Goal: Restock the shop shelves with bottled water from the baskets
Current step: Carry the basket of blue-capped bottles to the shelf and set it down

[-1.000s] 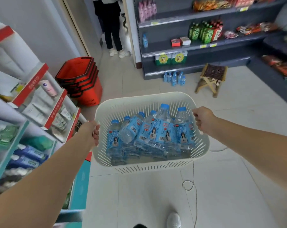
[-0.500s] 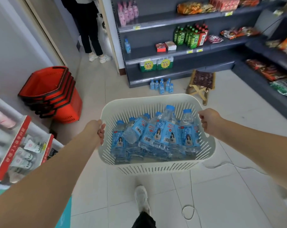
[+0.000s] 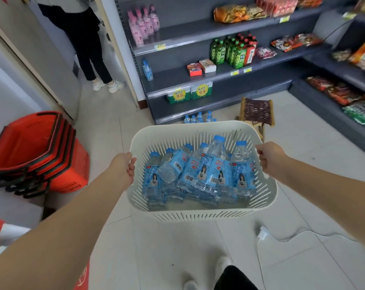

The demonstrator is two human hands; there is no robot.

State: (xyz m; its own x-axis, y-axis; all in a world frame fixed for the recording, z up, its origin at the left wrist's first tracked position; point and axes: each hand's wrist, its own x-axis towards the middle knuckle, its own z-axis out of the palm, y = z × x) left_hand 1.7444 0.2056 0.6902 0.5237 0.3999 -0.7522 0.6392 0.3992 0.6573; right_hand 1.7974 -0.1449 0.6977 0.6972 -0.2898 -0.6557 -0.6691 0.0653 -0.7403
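Note:
I carry a white slotted basket in front of me, above the tiled floor. My left hand grips its left rim and my right hand grips its right rim. Inside lie several water bottles with blue caps and blue labels, some upright, some tipped over. Ahead stands a dark grey shelf unit; one water bottle stands on its middle shelf at the left. Several more bottles stand on the floor at the unit's foot, partly hidden by the basket's far rim.
A stack of red shopping baskets sits on the floor at left. A small wooden stool stands right of the floor bottles. A person in black stands in the doorway. A white cable lies on the floor. Snack shelves line the right.
I have walked forward and turned right with the basket; the grey shelf unit is nearer and more central, and the left display rack has slipped out of view. Both hands keep their hold.

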